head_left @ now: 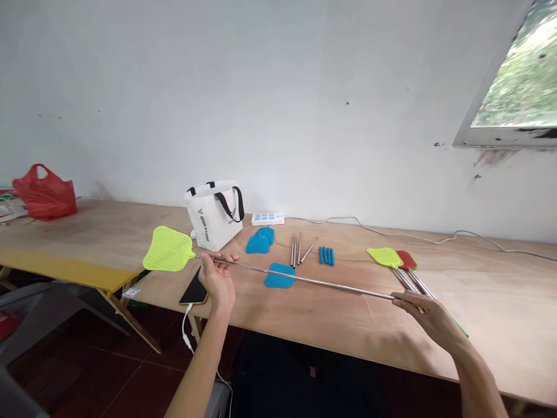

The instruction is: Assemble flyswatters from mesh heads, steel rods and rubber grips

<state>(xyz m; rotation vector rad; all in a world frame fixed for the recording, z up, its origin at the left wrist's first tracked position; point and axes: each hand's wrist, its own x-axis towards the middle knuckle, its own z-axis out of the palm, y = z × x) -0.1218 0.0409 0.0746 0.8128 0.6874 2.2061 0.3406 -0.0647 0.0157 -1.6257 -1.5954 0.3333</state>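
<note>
Left hand [217, 281] is pinching the long steel rod [300, 280] beside the yellow-green mesh swatter head [168, 249], mid-frame. Right hand [429, 316] is clasping the rod's other end above the plywood desk [304, 316]. Keeping both grips level looks wise.

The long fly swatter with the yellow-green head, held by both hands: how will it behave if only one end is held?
The fly swatter would probably sag or wobble: its metal rod is thin and very long between the left hand and right hand. It looks light, since the head is perforated plastic mesh. The smooth rod may slip or turn in the fingers.
</note>
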